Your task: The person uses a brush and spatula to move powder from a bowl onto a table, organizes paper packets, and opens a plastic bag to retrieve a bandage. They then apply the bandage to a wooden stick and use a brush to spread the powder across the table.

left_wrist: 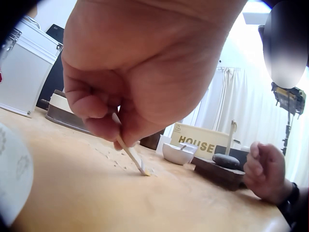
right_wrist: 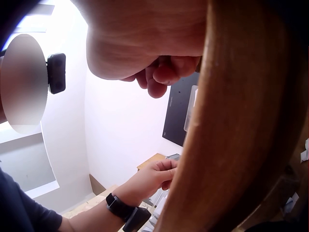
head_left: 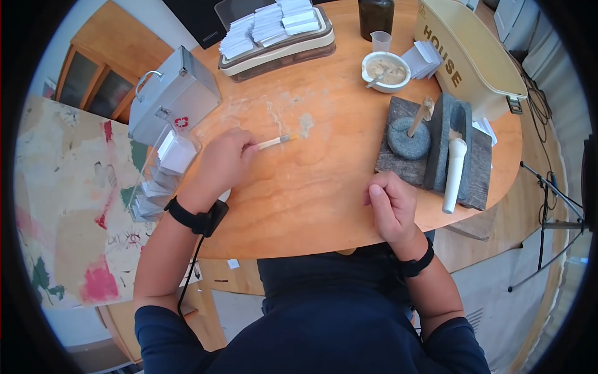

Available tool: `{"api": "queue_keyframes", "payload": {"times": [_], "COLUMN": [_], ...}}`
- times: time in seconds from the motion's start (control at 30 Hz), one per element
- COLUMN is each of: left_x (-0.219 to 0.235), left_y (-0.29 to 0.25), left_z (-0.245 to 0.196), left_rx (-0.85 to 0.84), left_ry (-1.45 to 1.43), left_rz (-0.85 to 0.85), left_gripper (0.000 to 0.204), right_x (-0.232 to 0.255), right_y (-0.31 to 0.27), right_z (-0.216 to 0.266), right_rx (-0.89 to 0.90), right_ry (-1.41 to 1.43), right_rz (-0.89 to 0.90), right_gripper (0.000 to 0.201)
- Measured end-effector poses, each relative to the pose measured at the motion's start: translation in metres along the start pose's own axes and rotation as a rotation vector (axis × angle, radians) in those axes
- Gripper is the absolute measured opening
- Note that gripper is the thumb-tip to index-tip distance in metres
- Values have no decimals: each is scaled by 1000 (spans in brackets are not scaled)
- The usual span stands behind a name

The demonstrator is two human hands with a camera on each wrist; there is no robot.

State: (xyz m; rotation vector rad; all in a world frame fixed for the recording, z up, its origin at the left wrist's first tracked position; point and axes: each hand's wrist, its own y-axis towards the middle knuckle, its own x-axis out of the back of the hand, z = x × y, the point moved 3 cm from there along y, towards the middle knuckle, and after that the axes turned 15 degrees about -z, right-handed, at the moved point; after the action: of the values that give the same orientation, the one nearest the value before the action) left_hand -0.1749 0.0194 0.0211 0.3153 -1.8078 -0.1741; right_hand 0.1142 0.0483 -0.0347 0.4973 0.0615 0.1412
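1. A small brush [head_left: 272, 143] is above the middle-left part of the bench [head_left: 299, 206]; it is tilted, and its bristle tip touches the wood.
2. The left hand [head_left: 230, 159] pinches the brush by its handle, between thumb and fingers.
3. Just beside the bristles there is a patch of pale powder [head_left: 306, 123], with thinner traces around it.
4. The right hand [head_left: 393, 206] is at the near edge of the bench, its fingers loosely curled, and nothing is seen in it.
5. Near this hand, a dark board [head_left: 476, 181] carries a round stone [head_left: 402, 148] with an upright stick, and a stone trough [head_left: 441, 134]; a white pestle [head_left: 455, 177] rests against the trough.
6. Behind the board stands a white bowl [head_left: 389, 89] with pale powdery content and a spoon.
7. Farther out are a cream bin [head_left: 473, 59] marked "HOUSE", a silver case [head_left: 171, 100] and a long box [head_left: 286, 55] of white packets.
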Motion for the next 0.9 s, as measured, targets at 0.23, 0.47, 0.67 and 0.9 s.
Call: {"api": "queue_keyframes", "payload": {"times": [0.23, 0.47, 0.67, 0.9], "left_x": [0, -10, -21, -22], "left_y": [-2, 11, 11, -19], "left_z": [-22, -26, -32, -37], "left_rx": [-68, 32, -36, 800], "left_ry": [-137, -238, -72, -817], "left_rz": [145, 160, 37, 323], "left_gripper": [8, 9, 13, 13], "right_x": [-1, 0, 0, -28], "right_y": [0, 0, -1, 0], "right_z": [0, 0, 2, 41], "right_rx": [-1, 15, 24, 181], "right_ry": [13, 28, -6, -181], "right_rz": [0, 0, -4, 149], "right_gripper": [11, 11, 11, 4]}}
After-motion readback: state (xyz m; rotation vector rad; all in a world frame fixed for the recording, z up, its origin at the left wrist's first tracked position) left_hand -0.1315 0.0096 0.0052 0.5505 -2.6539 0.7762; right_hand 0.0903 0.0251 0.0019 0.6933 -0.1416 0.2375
